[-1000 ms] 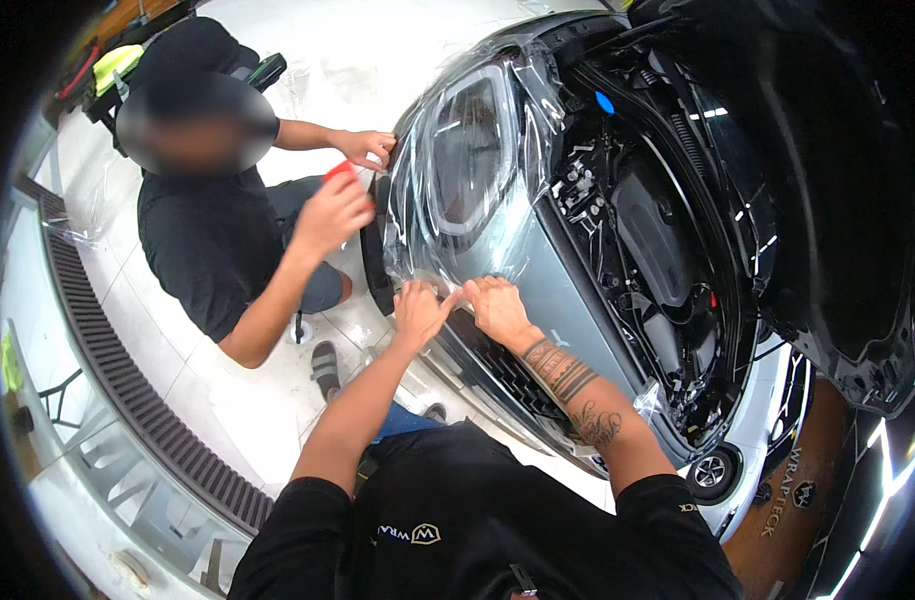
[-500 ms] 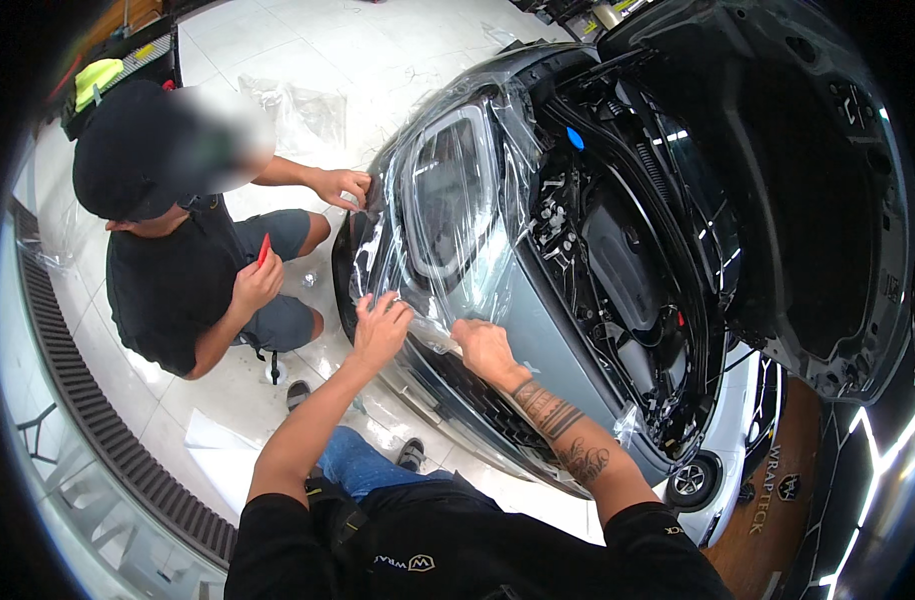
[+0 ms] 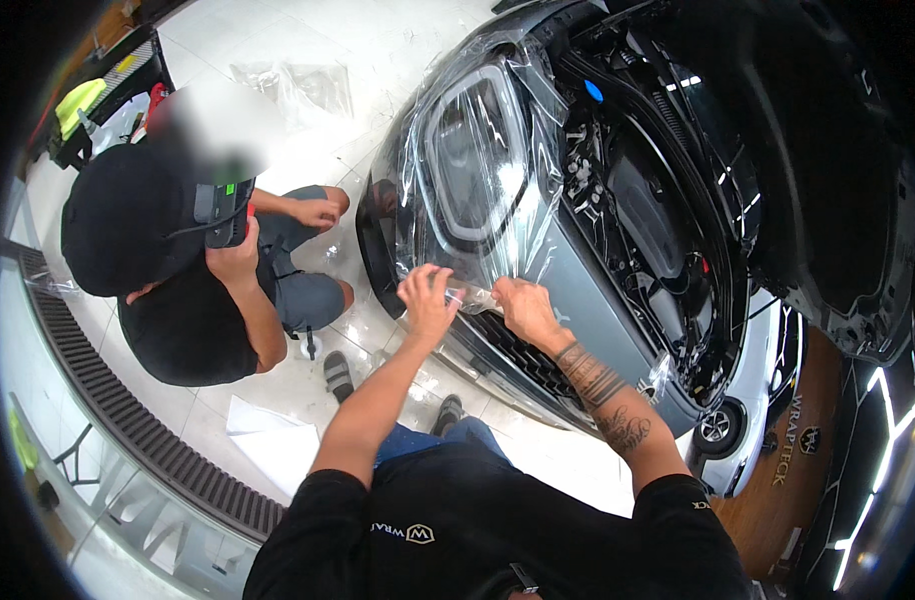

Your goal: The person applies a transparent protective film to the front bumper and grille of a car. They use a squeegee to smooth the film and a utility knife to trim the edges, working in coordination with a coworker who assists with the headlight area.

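A sheet of clear film [image 3: 523, 215] lies wrinkled over the headlight [image 3: 473, 150] and the front corner of a dark grey car [image 3: 588, 310]. At the film's near lower edge, my right hand [image 3: 528, 312] is closed, pinching the film. Just left of it my left hand [image 3: 428, 300] is at the same edge, its fingers bent and apart, the thumb close to the film. Whether those left fingertips grip any film is hard to see. The black grille [image 3: 523, 355] lies below my hands.
A co-worker [image 3: 188, 310] crouches at the left, holding a dark device [image 3: 223, 213] with a green light. The raised hood [image 3: 818, 180] and engine bay [image 3: 648, 200] are at the right. White sheet material [image 3: 273, 440] and a drain grate [image 3: 148, 420] are on the floor.
The view has shifted, with the car now further right. The co-worker's far hand has come off the film, and a dark device shows in the nearer hand. My hands stay at the film's edge.
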Tool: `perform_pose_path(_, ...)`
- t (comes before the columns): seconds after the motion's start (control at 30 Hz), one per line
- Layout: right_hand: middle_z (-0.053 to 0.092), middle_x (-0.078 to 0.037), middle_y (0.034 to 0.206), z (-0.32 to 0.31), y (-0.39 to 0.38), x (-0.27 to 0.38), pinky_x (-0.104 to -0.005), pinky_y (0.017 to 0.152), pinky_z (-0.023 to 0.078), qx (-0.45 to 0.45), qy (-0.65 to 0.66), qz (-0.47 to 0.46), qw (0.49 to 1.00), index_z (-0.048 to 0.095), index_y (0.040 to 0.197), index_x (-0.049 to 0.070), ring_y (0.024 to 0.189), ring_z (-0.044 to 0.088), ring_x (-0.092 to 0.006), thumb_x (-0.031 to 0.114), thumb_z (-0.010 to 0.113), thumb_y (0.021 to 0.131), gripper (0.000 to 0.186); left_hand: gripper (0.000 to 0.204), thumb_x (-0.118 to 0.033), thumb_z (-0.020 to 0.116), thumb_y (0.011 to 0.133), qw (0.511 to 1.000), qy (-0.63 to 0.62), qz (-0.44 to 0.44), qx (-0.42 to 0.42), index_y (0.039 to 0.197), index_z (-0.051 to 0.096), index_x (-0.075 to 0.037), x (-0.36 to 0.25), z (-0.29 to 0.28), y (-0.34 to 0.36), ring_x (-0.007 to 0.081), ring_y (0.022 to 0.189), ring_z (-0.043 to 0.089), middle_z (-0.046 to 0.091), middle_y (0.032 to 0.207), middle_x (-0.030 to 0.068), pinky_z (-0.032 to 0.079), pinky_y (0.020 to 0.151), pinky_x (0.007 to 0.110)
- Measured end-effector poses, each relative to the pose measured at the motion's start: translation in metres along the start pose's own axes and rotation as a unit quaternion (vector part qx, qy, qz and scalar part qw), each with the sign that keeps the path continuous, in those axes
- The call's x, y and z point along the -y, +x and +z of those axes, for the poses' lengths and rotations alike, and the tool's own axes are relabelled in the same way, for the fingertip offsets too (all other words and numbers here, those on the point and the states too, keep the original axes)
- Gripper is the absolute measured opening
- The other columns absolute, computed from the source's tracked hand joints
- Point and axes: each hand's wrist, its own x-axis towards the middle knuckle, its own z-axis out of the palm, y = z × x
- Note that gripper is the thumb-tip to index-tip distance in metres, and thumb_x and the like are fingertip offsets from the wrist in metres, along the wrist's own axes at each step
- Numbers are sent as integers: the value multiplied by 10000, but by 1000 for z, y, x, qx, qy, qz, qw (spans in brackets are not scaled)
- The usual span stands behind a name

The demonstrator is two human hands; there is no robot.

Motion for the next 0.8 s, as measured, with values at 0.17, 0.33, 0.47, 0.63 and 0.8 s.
perform_pose_path(0.17, 617, -175, 746, -12, 4, 12, -496, 602, 448, -9, 15, 10, 1000, 529, 880, 48, 695, 603, -401, 95, 510, 886, 51, 265, -66, 675, 688, 997, -64, 18, 35, 941, 603, -103, 22, 10, 14, 262, 1038, 522, 560, 1023, 33, 298, 971, 453)
perform_pose_path(0.33, 588, -182, 716, -19, 9, 24, -490, 597, 440, -15, 28, -1, 999, 520, 861, 43, 692, 597, -394, 77, 521, 876, 37, 264, 2, 661, 657, 996, -52, 78, 6, 898, 595, -84, 51, -11, 22, 257, 990, 560, 578, 947, 63, 426, 851, 425)
perform_pose_path(0.47, 600, -176, 722, -8, 4, 22, -473, 604, 458, -54, 23, -25, 998, 537, 854, 46, 697, 607, -384, 37, 525, 849, 16, 245, 22, 615, 691, 997, -54, 55, -10, 914, 587, -75, 55, -35, 13, 289, 994, 554, 567, 967, 81, 428, 859, 433)
perform_pose_path(0.63, 605, -169, 723, -9, -6, 24, -482, 602, 471, -64, 31, -33, 997, 539, 847, 51, 682, 609, -374, 61, 550, 859, 20, 226, 15, 577, 701, 999, -22, 0, -24, 904, 587, -85, 60, -48, -15, 284, 969, 544, 555, 973, 77, 413, 864, 428)
perform_pose_path(0.8, 624, -168, 737, -5, -3, 21, -473, 617, 472, -96, 42, -89, 990, 546, 864, 43, 708, 621, -378, 28, 543, 847, 23, 184, -25, 592, 710, 995, 91, 50, 3, 866, 586, -124, 75, -64, -4, 243, 955, 564, 575, 914, 37, 384, 915, 429)
